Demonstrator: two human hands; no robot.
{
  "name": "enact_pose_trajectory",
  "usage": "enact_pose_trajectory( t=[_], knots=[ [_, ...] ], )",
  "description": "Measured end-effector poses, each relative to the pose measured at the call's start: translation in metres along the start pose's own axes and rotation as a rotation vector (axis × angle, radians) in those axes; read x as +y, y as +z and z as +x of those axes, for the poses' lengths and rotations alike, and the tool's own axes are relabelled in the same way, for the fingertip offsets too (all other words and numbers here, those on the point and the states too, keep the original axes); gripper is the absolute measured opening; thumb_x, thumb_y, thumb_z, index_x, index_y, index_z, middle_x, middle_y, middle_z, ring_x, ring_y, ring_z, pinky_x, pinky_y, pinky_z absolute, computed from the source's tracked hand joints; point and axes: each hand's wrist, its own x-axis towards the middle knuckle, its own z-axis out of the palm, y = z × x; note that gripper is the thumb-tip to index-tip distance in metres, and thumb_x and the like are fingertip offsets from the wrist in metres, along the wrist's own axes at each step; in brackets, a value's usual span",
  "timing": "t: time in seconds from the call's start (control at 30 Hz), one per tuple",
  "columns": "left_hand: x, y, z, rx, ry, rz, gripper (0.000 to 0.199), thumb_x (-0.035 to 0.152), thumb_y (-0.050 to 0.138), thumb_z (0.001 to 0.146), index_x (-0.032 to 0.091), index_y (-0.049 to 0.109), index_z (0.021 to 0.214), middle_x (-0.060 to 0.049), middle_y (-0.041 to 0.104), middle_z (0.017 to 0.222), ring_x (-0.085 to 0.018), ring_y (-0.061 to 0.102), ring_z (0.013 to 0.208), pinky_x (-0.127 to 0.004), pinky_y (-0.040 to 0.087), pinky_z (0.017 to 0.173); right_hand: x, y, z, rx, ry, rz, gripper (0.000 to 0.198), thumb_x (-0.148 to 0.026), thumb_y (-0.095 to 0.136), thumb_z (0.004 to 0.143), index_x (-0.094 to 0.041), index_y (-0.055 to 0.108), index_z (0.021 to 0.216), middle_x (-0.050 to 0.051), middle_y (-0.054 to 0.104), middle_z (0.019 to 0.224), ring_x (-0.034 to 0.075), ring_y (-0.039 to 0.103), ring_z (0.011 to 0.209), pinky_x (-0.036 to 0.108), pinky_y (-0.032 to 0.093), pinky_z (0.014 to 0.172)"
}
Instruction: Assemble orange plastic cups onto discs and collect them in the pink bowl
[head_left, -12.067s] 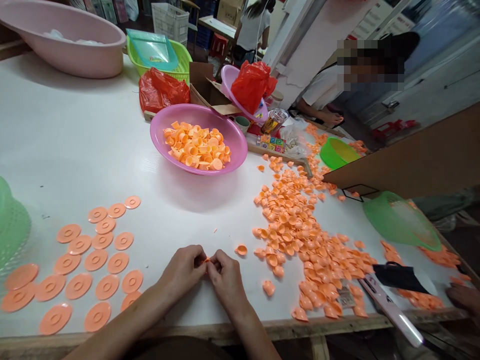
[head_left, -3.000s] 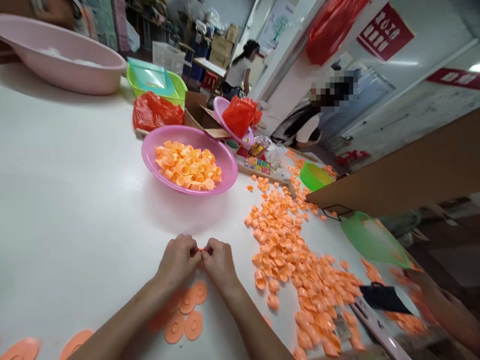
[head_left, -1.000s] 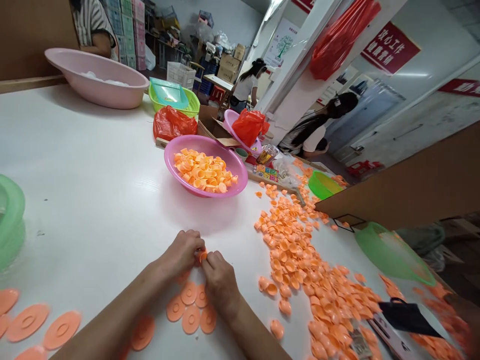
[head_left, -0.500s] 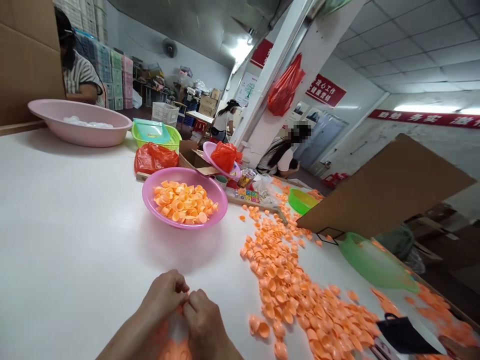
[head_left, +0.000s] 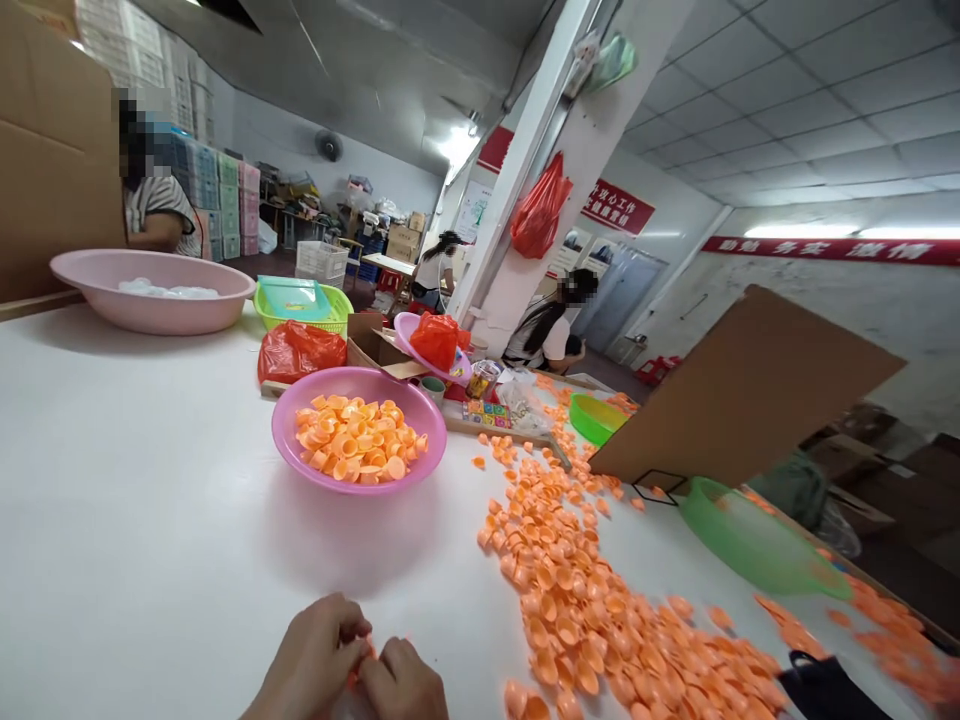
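Observation:
Close together at the bottom of the head view, my left hand [head_left: 319,645] and my right hand [head_left: 405,682] pinch a small orange plastic piece [head_left: 366,652]. Fingers cover most of it, so its shape cannot be made out. Beyond my hands stands a pink bowl [head_left: 285,430], heaped with small light-orange plastic cups [head_left: 360,438]. To the right of my hands, a long pile of orange plastic cups [head_left: 570,590] spreads over the white table [head_left: 150,520].
At the back left sits a pale pink basin [head_left: 150,310] with whitish bags. A red plastic bag [head_left: 300,352] and green basket [head_left: 330,318] lie behind the bowl. On the right lean a cardboard sheet [head_left: 742,390] and green basin [head_left: 757,545]. Several people sit farther back.
The view has tilted up, so the table and my hands appear lower in the picture. My hands remain together on the orange piece.

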Motion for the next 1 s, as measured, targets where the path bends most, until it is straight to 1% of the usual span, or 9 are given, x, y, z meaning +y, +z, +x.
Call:
enact_pose_trajectory(
  t=[0.13,0.3,0.43,0.5,0.63,0.73,0.83,0.9,1.0],
  knots=[
    [-0.001,-0.002,-0.006,-0.026,0.069,-0.145,0.009,0.013,0.049,0.062,0.020,0.055,0.065,0.002,0.059,0.063,-0.015,0.054,0.065,-0.025,0.038,0.059,-0.002,-0.009,0.000,-0.011,0.124,0.337,0.009,-0.028,0.058,0.085,-0.025,0.064,0.079,0.001,0.060,0.069,0.016,0.061,0.058,0.024,0.051,0.056],
    [0.019,-0.020,-0.011,-0.036,0.127,-0.453,0.007,0.021,0.057,0.065,0.019,0.056,0.071,0.001,0.061,0.070,-0.016,0.056,0.071,-0.026,0.043,0.064,-0.014,-0.035,0.023,0.107,0.615,0.755,0.023,-0.033,0.065,0.079,-0.022,0.068,0.099,0.006,0.067,0.089,0.017,0.062,0.064,0.023,0.047,0.046],
    [0.027,-0.023,-0.012,-0.047,0.194,-0.638,0.011,0.021,0.062,0.065,0.018,0.057,0.075,0.000,0.060,0.072,-0.015,0.056,0.071,-0.025,0.043,0.064,-0.020,-0.042,0.039,-0.040,0.867,1.058,0.034,-0.045,0.075,0.070,-0.017,0.070,0.087,0.003,0.065,0.069,0.013,0.055,0.051,0.023,0.044,0.043],
    [0.026,-0.026,-0.012,-0.039,0.199,-0.658,0.014,0.025,0.063,0.068,0.018,0.059,0.080,0.000,0.061,0.071,-0.016,0.057,0.070,-0.027,0.044,0.065,-0.019,-0.044,0.048,-0.080,0.900,1.114,0.037,-0.048,0.078,0.067,-0.015,0.069,0.080,0.000,0.059,0.060,0.010,0.048,0.045,0.022,0.041,0.041],
    [0.021,-0.052,-0.013,-0.023,0.148,-0.655,0.052,0.041,0.064,0.073,0.019,0.057,0.120,-0.008,0.069,0.097,-0.022,0.063,0.089,-0.032,0.049,0.077,-0.007,-0.070,0.095,-0.014,0.798,1.102,0.034,-0.045,0.079,0.067,-0.014,0.070,0.077,-0.001,0.056,0.056,0.011,0.051,0.050,0.023,0.044,0.047],
    [0.011,-0.078,-0.017,-0.023,0.059,-0.384,0.036,0.037,0.061,0.072,0.018,0.066,0.102,-0.009,0.067,0.103,-0.023,0.061,0.092,-0.033,0.049,0.079,0.016,-0.095,0.159,0.128,0.769,1.088,0.035,-0.045,0.075,0.071,-0.013,0.070,0.086,-0.001,0.058,0.060,0.011,0.055,0.053,0.024,0.049,0.052],
    [0.000,-0.092,-0.021,-0.235,-0.003,-0.055,0.021,0.025,0.059,0.065,0.019,0.069,0.082,-0.006,0.063,0.096,-0.021,0.059,0.087,-0.031,0.048,0.075,0.049,-0.104,0.205,0.233,0.776,1.092,0.053,-0.044,0.077,0.066,-0.016,0.065,0.110,0.004,0.067,0.092,0.013,0.063,0.065,0.025,0.053,0.055],
    [-0.004,-0.092,-0.025,-0.394,-0.008,0.106,0.028,0.019,0.058,0.060,0.023,0.070,0.085,-0.004,0.059,0.100,-0.022,0.057,0.091,-0.030,0.047,0.075,0.065,-0.106,0.204,0.227,0.740,1.005,0.052,-0.041,0.077,0.066,-0.017,0.066,0.110,0.005,0.068,0.095,0.014,0.064,0.069,0.024,0.052,0.054],
    [-0.006,-0.079,-0.029,-0.485,0.024,0.261,0.038,0.017,0.059,0.056,0.029,0.068,0.092,-0.003,0.057,0.105,-0.024,0.055,0.095,-0.031,0.045,0.074,0.082,-0.114,0.155,0.096,0.719,0.762,0.033,-0.036,0.071,0.070,-0.016,0.072,0.095,0.003,0.068,0.073,0.016,0.062,0.065,0.026,0.049,0.056]
  ],
)
